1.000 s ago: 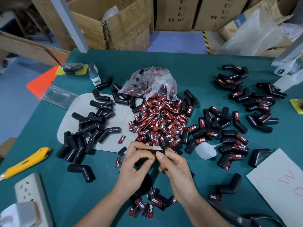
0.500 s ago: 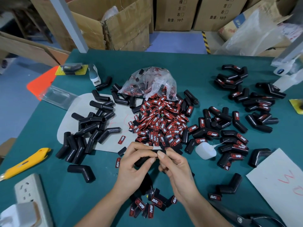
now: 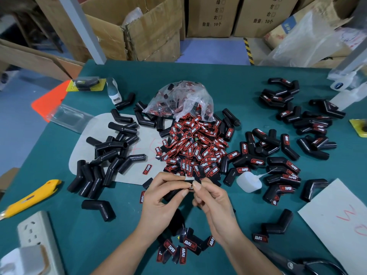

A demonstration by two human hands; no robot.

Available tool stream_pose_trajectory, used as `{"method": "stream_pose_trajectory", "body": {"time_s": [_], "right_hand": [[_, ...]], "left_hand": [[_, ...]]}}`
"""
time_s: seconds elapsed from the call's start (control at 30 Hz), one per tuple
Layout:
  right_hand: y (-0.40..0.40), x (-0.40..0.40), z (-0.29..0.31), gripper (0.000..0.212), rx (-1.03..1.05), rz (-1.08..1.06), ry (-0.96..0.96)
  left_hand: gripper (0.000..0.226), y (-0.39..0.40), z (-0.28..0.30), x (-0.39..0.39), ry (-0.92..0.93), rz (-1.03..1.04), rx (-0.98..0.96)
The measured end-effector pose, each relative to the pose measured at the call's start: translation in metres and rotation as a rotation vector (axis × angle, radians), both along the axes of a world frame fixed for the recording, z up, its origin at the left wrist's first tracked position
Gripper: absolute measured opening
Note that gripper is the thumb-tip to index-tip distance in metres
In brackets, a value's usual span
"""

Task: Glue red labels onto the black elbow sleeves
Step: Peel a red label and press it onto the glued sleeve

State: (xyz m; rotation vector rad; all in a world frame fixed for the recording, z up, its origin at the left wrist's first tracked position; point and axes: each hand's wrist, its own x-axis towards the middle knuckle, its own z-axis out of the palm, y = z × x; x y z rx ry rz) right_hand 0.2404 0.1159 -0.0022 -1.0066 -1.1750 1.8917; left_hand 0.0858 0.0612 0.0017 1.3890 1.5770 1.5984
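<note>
Black angled rubber elbow sleeve (image 3: 174,192) held just above the green tabletop (image 3: 228,84), left hand (image 3: 160,197) curled round one leg, right hand (image 3: 213,201) pinching a small red-and-black printed label (image 3: 191,187) against its upper end. Sleeve judged light, pliant, slightly grippy; best gripped on a straight leg, away from the glued face. Label thin, flexible, taken by its edges. Sleeves: dozens, unlabelled at left, labelled at right. Loose labels: too many to count. One white squeeze bottle (image 3: 248,182).
</note>
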Motion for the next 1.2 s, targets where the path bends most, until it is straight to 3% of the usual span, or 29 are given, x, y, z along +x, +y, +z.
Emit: {"method": "stream_pose_trajectory", "body": {"time_s": [0.3,0.43,0.7,0.83,1.03,1.2], "right_hand": [[-0.0009,-0.002,-0.0001,0.069,-0.011,-0.037,0.016],[-0.0001,-0.0023,-0.0003,0.052,0.007,-0.039,0.014],[0.0011,-0.0038,-0.0008,0.038,0.034,-0.029,-0.019],[0.0015,-0.0052,-0.0039,0.061,0.068,-0.036,-0.074],[0.0026,-0.001,-0.0046,0.017,0.241,-0.202,-0.148],[-0.0027,-0.004,0.0011,0.021,0.369,-0.14,-0.16]], "left_hand": [[0.018,-0.0001,-0.0006,-0.0006,0.005,-0.012,-0.014],[0.016,0.0007,-0.0016,-0.0018,-0.006,-0.01,-0.024],[0.016,-0.0001,-0.0019,-0.0027,-0.008,-0.014,-0.037],[0.017,0.0004,-0.0024,-0.003,-0.022,-0.008,-0.058],[0.013,-0.001,-0.0049,-0.0071,-0.126,0.029,-0.105],[0.014,0.0,-0.0001,-0.0051,-0.135,-0.008,-0.131]]}}
